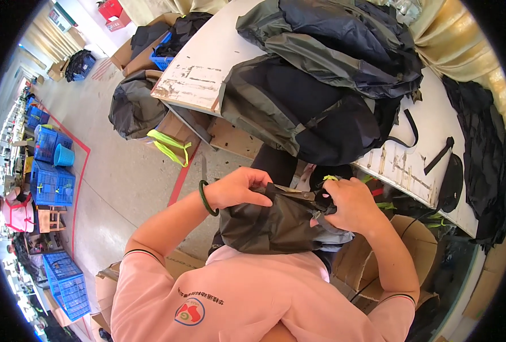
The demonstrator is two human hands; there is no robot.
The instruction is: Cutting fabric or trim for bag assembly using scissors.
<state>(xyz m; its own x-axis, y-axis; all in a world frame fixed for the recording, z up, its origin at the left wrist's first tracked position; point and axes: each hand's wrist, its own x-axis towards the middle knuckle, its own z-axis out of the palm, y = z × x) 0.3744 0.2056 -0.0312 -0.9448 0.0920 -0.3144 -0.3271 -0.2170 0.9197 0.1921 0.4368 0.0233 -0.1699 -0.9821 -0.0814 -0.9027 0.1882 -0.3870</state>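
Both hands are gripping a dark fabric bag [270, 225] at the chest, below the counter's [207, 62] near edge: left hand [239, 188] pinching its top, right hand [353, 205] seemingly closing fingers on small snips [298, 194] lying crosswise.

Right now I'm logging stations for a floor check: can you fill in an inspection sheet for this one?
Surface: white table, paint worn and chipped.
Job's things: dark bag held in both hands; scissors on it.
Clutter: backpacks piled on table; loose straps.
Grippers: left hand grips bag; right hand pinches its edge.
Cables: nothing seen.
Surroundings: blue crates, cardboard boxes, another person far left.
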